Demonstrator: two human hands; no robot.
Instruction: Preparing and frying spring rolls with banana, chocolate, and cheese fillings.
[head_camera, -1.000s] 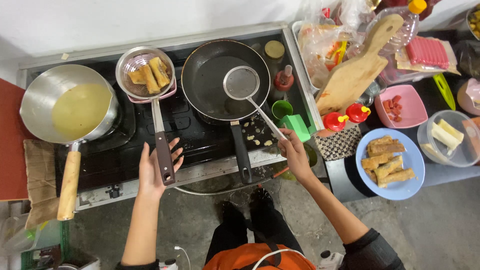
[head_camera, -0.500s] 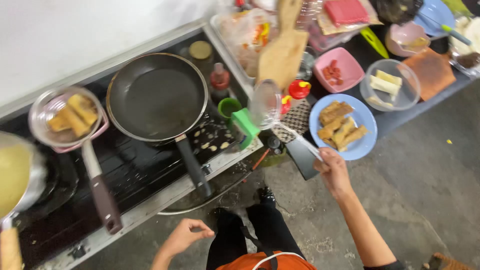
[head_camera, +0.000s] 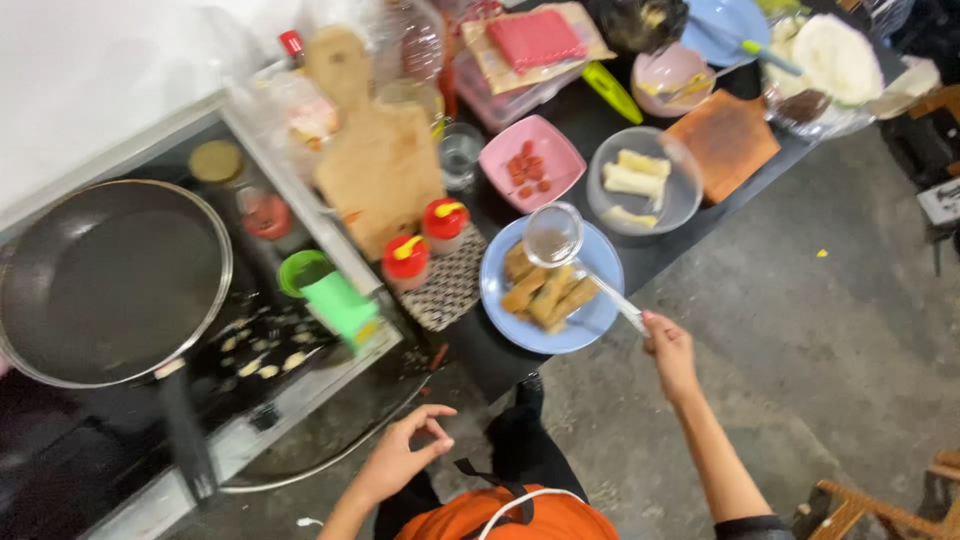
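Currently right hand pinches the skimmer handle end, mesh bowl hovering over blue plate of fried rolls. Light, stiff, likely oily; grip handle. Left hand empty, loosely curled.

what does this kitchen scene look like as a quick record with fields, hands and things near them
right hand: grips the handle of a mesh skimmer, its round head over the blue plate
blue plate: holds browned fried rolls
left hand: holds nothing, fingers curled, low by the stove's edge
black frying pan: on the stove, far left
near the plate: pink bowl with red pieces, clear bowl with pale rolls, wooden cutting board
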